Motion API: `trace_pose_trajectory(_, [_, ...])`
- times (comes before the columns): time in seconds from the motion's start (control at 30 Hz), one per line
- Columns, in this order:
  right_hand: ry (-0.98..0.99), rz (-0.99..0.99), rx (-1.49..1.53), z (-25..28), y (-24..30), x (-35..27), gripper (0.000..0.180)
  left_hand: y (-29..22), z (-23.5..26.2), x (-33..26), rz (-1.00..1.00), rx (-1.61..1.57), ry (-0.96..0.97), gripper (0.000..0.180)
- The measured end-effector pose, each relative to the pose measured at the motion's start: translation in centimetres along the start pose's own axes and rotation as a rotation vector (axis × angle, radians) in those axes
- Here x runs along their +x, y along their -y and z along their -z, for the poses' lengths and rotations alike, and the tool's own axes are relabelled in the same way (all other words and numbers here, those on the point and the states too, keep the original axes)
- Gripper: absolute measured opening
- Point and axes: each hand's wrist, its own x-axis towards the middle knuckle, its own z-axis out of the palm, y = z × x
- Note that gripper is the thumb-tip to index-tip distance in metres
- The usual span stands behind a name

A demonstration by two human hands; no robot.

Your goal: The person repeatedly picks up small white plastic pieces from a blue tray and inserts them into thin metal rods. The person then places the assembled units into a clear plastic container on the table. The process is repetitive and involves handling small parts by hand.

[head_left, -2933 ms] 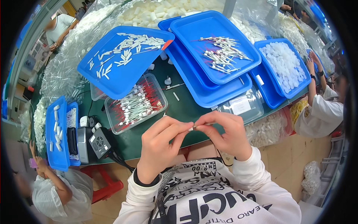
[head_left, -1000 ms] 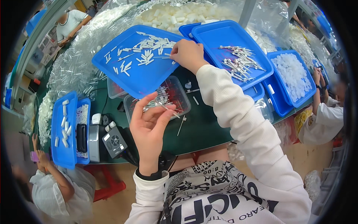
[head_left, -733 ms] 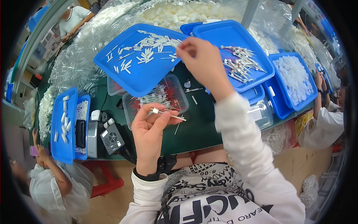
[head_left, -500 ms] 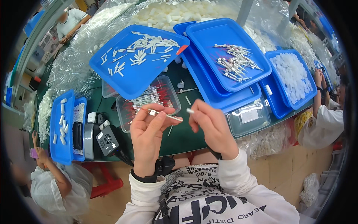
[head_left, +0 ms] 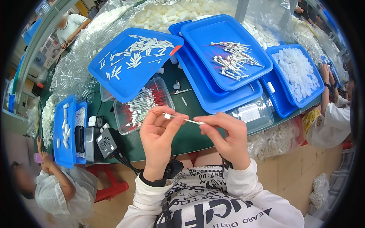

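We see both hands raised just above the near edge of the green counter (head_left: 197,125). The left hand (head_left: 159,133) is curled, its thumb and fingers pinched on one end of a thin white stick (head_left: 182,119), which lies nearly level between the two hands. The right hand (head_left: 226,138) is likewise closed, its thumb and forefinger gripping the other end of the stick, where a small white cap (head_left: 200,122) sits at the fingertips. Just beyond the left hand stands a clear plastic box (head_left: 142,106) filled with similar sticks bearing red tips. Behind it, tilted on its rim, is a blue tray (head_left: 133,62) scattered with short white tubes. To its right we find stacked blue trays, the top one (head_left: 226,51) holding a loose heap of sticks, and farther right another blue tray (head_left: 296,74) full of white caps. A clear jar (head_left: 253,114) lies just beyond the right hand. At the far left, a narrow blue tray (head_left: 64,131) holds a few white tubes beside a small black device (head_left: 106,142). Other people work at the left and right edges.
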Motion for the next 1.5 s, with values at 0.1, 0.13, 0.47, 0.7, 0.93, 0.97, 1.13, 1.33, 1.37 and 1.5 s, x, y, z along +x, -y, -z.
trace_pose_trajectory(0.1, [0.000,0.000,0.050,0.4,0.0,-0.3,0.017,-0.2,-0.9,-0.5,-0.036,0.100,0.019,0.016])
trace_pose_trajectory(0.13, [0.007,0.020,0.005,0.7,0.2,-0.2,0.016,-0.3,-1.2,-0.7,-0.050,0.145,0.028,0.015])
trace_pose_trajectory(0.47, [0.053,0.083,-0.264,2.1,0.1,-1.1,0.008,-0.9,-0.3,-1.6,-0.179,0.418,0.338,0.023])
trace_pose_trajectory(0.7, [0.010,0.273,-0.195,1.8,1.8,-1.0,0.015,-1.7,-0.3,-1.5,-0.353,0.525,0.235,0.015])
trace_pose_trajectory(0.93, [0.054,0.198,-0.161,2.2,2.1,-0.9,0.014,-1.7,-0.2,-1.4,-0.498,0.638,0.268,0.017])
trace_pose_trajectory(0.97, [0.049,0.217,-0.140,2.1,1.9,-0.9,0.013,-1.6,-0.1,-1.4,-0.502,0.639,0.265,0.017])
trace_pose_trajectory(1.13, [0.055,0.257,-0.163,1.7,1.4,-1.1,0.012,-1.2,0.4,-1.5,-0.466,0.626,0.261,0.017])
trace_pose_trajectory(1.33, [0.149,0.236,-0.222,2.3,1.1,-0.9,0.011,-0.6,0.4,-1.9,-0.541,0.724,0.228,0.018])
trace_pose_trajectory(1.37, [0.173,0.241,-0.236,2.5,1.0,-1.0,0.011,-0.5,0.6,-1.7,-0.555,0.740,0.255,0.018])
trace_pose_trajectory(1.5, [0.214,0.061,-0.091,2.5,1.2,-0.9,0.011,-0.4,1.1,-1.0,-0.660,0.791,0.324,0.018])
